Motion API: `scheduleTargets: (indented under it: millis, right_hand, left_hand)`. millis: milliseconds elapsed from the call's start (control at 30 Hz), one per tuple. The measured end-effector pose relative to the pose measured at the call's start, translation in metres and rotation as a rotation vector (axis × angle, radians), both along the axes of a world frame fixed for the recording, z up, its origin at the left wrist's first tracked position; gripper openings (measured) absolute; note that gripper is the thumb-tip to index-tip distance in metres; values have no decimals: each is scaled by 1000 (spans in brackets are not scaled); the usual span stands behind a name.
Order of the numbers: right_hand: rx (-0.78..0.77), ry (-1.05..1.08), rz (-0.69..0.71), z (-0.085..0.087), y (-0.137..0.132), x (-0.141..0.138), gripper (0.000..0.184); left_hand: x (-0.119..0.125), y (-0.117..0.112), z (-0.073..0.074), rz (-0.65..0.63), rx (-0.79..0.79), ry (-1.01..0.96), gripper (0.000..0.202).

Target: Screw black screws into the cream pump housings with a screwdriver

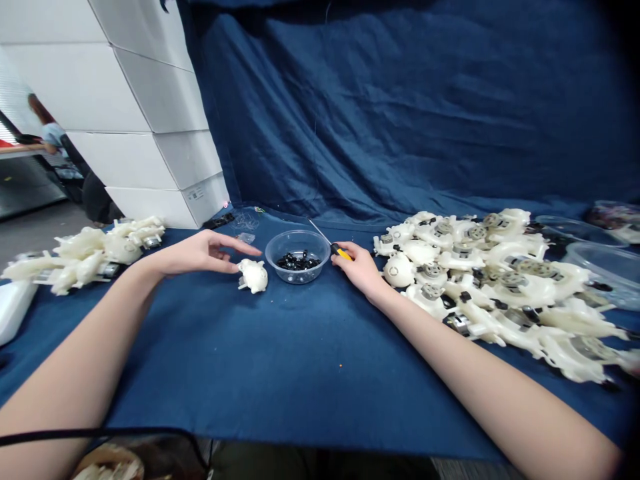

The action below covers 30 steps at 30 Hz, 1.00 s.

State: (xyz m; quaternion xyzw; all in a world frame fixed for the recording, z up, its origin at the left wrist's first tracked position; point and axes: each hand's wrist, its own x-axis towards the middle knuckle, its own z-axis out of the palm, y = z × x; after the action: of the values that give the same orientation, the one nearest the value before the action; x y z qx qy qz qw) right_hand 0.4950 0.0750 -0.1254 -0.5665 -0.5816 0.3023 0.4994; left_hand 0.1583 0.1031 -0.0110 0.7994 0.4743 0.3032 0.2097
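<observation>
My right hand [357, 267] is closed around a screwdriver [342, 252] with a yellow and black handle; its thin shaft points up and left, past the rim of a clear plastic bowl [298, 277]. Small shiny black parts [299, 261] lie in that bowl. Left of it, a cream-white moulded plastic part [253, 276] rests on the blue cloth. My left hand [213, 253] is beside this part with fingers stretched and apart, the fingertips at its upper left edge. Whether they touch it I cannot tell.
A large pile of cream plastic assemblies with metal motors [480, 267] covers the right side. A smaller pile [90, 250] lies at left. White boxes [145, 113] are stacked behind it. Clear containers [607, 267] stand at far right. A black cable [125, 432] crosses near the front edge.
</observation>
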Motion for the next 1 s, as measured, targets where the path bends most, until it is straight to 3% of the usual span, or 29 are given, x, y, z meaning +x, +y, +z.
scheduleTargets:
  millis: [233, 333, 500, 600, 733, 833, 1000]
  right_hand:
    - [6, 18, -4, 3, 0, -1, 36]
    - [4, 40, -6, 4, 0, -2, 36]
    - [25, 85, -30, 8, -1, -2, 34]
    - [52, 133, -51, 8, -1, -2, 33]
    - [111, 241, -77, 10, -3, -4, 35]
    - [173, 306, -58, 19, -11, -9, 35]
    - [249, 296, 137, 40, -36, -18, 44]
  left_hand:
    - [101, 18, 13, -297, 78, 380, 25]
    - [125, 29, 2, -349, 89, 551, 15]
    - [146, 40, -25, -242, 118, 553, 5]
    - [146, 41, -23, -235, 86, 490, 10]
    - [135, 29, 0, -214, 23, 304, 5]
    - [130, 8, 13, -197, -68, 140, 25]
    - [139, -25, 10, -221, -512, -353, 41]
